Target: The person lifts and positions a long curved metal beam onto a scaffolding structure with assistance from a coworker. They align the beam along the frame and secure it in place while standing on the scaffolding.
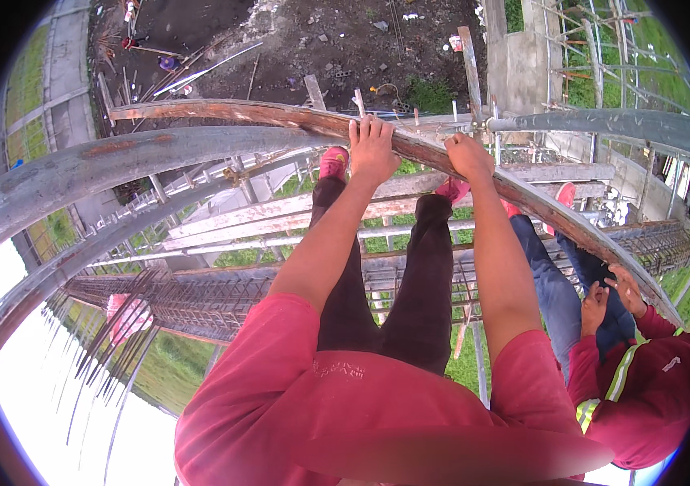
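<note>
A long reddish-brown wooden beam (288, 115) runs across in front of me, bowed by the lens, from the upper left to the lower right. My left hand (373, 152) lies over it near the middle, fingers bent across its top and far edge. A short way to the right, my right hand (469, 159) is curled closed on the same beam, its fingertips hidden. Both arms reach out straight. Just beyond my hands, a grey steel pipe (596, 123) extends to the right. Another grey pipe (142, 150) passes on the left, on my side of the beam.
At right, a co-worker in a maroon, reflective-striped top holds both hands (608, 296) near the beam. Below are wooden planks (280, 215), a rebar cage (215, 296) and upright rebar ends (122, 348). My pink shoes (334, 162) stand on scaffolding high above the soil (312, 49).
</note>
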`<state>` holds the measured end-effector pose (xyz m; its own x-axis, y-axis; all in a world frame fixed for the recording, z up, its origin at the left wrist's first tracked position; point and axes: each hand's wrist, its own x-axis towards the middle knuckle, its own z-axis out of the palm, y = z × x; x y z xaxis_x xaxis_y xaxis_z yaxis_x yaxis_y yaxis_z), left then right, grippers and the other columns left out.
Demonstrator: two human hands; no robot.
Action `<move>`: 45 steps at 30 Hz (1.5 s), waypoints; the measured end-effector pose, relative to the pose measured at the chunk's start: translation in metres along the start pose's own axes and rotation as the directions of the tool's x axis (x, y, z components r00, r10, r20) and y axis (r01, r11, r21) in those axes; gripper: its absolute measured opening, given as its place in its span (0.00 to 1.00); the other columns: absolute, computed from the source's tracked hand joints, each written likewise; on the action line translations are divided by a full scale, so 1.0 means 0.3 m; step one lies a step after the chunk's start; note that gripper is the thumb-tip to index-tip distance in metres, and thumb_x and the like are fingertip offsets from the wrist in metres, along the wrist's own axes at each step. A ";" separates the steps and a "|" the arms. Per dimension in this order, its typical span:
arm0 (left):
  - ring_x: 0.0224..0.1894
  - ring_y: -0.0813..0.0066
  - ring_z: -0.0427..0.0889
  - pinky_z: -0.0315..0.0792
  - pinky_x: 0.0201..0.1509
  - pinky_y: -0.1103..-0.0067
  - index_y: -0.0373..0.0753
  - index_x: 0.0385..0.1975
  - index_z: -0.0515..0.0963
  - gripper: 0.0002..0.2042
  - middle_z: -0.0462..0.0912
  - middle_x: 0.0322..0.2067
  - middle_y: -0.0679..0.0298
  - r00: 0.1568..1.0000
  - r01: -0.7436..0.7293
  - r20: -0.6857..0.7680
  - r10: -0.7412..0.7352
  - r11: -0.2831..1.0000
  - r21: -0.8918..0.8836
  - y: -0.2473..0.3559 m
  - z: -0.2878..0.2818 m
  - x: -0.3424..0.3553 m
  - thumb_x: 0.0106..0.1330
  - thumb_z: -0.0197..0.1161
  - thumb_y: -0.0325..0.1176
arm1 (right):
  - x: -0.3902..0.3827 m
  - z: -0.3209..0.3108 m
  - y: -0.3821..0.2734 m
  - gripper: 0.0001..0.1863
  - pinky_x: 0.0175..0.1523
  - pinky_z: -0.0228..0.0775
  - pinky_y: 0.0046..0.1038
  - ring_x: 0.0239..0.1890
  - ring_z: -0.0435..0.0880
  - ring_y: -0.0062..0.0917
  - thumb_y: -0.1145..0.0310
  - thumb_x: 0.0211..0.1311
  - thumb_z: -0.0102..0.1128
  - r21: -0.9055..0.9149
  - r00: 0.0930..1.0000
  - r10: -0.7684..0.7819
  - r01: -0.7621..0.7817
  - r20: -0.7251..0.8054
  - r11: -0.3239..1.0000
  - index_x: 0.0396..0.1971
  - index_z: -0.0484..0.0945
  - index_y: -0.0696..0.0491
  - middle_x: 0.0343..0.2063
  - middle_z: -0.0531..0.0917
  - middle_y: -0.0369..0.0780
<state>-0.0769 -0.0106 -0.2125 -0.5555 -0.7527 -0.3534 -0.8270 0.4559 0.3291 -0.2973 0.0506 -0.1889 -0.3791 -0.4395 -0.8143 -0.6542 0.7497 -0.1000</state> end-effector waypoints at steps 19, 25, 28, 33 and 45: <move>0.74 0.53 0.56 0.43 0.79 0.51 0.47 0.62 0.70 0.37 0.69 0.62 0.59 0.999 -0.032 -0.015 0.031 0.996 -0.083 -0.013 -0.021 -0.009 0.48 0.74 0.41 | -0.007 0.007 0.008 0.28 0.66 0.68 0.46 0.62 0.79 0.41 0.48 0.67 0.42 -0.021 0.999 -0.034 0.034 -0.012 0.999 0.57 0.78 0.49 0.59 0.81 0.45; 0.62 0.49 0.68 0.60 0.71 0.61 0.28 0.59 0.70 0.31 0.73 0.56 0.45 0.936 -0.002 -0.298 -0.185 0.847 -0.531 -0.095 -0.022 -0.094 0.59 0.71 0.37 | -0.015 0.013 0.040 0.24 0.62 0.72 0.43 0.57 0.83 0.41 0.53 0.65 0.45 0.064 0.998 -0.061 0.062 -0.018 0.996 0.50 0.85 0.49 0.53 0.85 0.45; 0.62 0.55 0.72 0.65 0.67 0.60 0.27 0.60 0.71 0.31 0.73 0.58 0.47 0.813 0.398 0.108 -0.572 0.410 -0.821 -0.194 -0.019 -0.132 0.66 0.68 0.45 | -0.039 0.001 0.041 0.23 0.60 0.75 0.41 0.55 0.85 0.40 0.56 0.62 0.48 0.079 0.998 -0.070 0.071 -0.008 0.994 0.49 0.86 0.49 0.52 0.85 0.46; 0.71 0.50 0.62 0.59 0.73 0.53 0.27 0.72 0.50 0.58 0.58 0.71 0.48 0.568 0.485 0.695 -0.441 -0.503 -0.716 -0.308 0.024 -0.086 0.56 0.71 0.66 | -0.066 -0.014 0.034 0.22 0.57 0.76 0.42 0.55 0.84 0.38 0.56 0.63 0.47 0.109 0.998 -0.047 0.051 -0.037 0.993 0.46 0.87 0.49 0.50 0.87 0.44; 0.62 0.56 0.71 0.60 0.69 0.54 0.38 0.65 0.69 0.41 0.74 0.60 0.54 0.777 0.411 0.380 -0.502 -0.053 -0.910 -0.493 0.192 0.180 0.57 0.71 0.59 | -0.052 0.008 0.041 0.22 0.57 0.75 0.42 0.56 0.84 0.37 0.57 0.65 0.46 0.085 0.996 -0.082 0.085 -0.032 0.993 0.47 0.87 0.49 0.51 0.86 0.43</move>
<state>0.0103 -0.0912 -0.3307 -0.0493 -0.6327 -0.7728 -0.1057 -0.7661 0.6339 -0.2979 0.0680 -0.1788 -0.3451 -0.5153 -0.7844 -0.6259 0.7491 -0.2168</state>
